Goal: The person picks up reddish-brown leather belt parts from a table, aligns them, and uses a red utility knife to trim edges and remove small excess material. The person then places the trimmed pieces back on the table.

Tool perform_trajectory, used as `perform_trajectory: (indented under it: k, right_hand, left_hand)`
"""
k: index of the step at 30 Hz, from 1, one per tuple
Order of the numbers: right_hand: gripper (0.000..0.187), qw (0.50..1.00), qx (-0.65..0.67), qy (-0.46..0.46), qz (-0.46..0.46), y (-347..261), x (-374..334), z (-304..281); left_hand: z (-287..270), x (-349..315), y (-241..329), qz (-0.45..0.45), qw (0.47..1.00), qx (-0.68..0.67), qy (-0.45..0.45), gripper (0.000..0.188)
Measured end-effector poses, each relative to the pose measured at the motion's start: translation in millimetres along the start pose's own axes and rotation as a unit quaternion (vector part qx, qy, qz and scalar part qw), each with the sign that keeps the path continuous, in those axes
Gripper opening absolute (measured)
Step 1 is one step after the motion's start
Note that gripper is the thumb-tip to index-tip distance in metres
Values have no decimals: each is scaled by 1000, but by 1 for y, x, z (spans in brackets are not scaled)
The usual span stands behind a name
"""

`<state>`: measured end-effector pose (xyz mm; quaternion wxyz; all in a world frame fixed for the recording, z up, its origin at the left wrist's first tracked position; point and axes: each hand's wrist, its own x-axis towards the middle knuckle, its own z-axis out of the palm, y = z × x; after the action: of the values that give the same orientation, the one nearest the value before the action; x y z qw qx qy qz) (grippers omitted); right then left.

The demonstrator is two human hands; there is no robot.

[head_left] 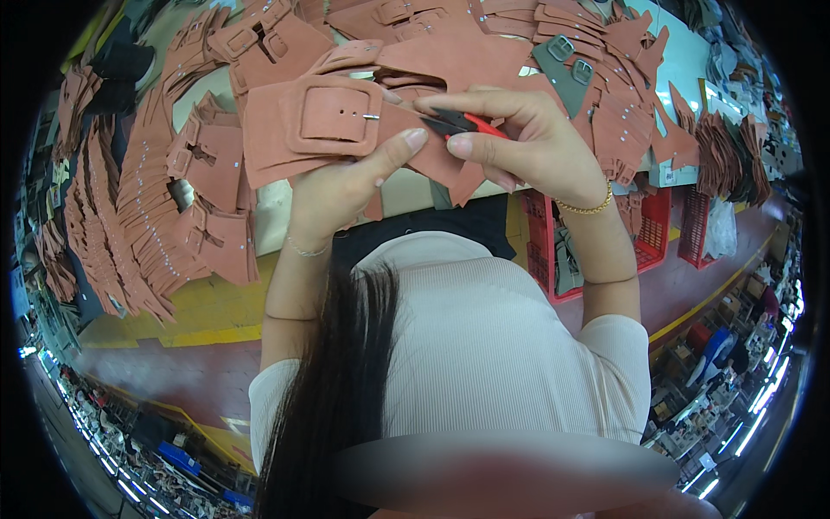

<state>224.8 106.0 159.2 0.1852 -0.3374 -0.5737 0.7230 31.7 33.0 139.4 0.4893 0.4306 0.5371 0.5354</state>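
Observation:
My left hand (341, 186) is closed on a terracotta leather strap piece (270, 130), its thumb on top and its other fingers hidden underneath. A large, leather-covered square buckle (309, 119) with a metal prong sits on this piece, beside several small punched holes. In my right hand (545, 143) is a pair of small red-and-black thread snips (477, 125), pinched between thumb and fingers. Their dark tips point left, over the tapered end of the strap piece, close to my left thumb. Whether the blades touch the leather I cannot tell.
Overlapping terracotta leather pieces (143, 190) cover much of the pale table, some with buckles. A dark green piece (562, 78) with two buckles lies to the right. Red plastic crates (540, 246) stand below the table edge. More pieces (726, 156) hang in bundles at far right.

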Motion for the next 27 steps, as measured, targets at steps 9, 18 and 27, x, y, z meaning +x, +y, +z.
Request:
perform_trajectory:
  k: [9, 18, 27]
  right_hand:
    - [32, 999, -18, -1, -49, 5, 6, 1]
    - [32, 996, 66, 34, -40, 7, 2, 8]
    - [33, 999, -32, -17, 0, -3, 1, -1]
  left_hand:
    - [3, 0, -1, 16, 1000, -8, 2, 33]
    - [0, 1, -6, 3, 1000, -26, 15, 39]
    - [-1, -1, -1, -3, 1000, -4, -5, 32]
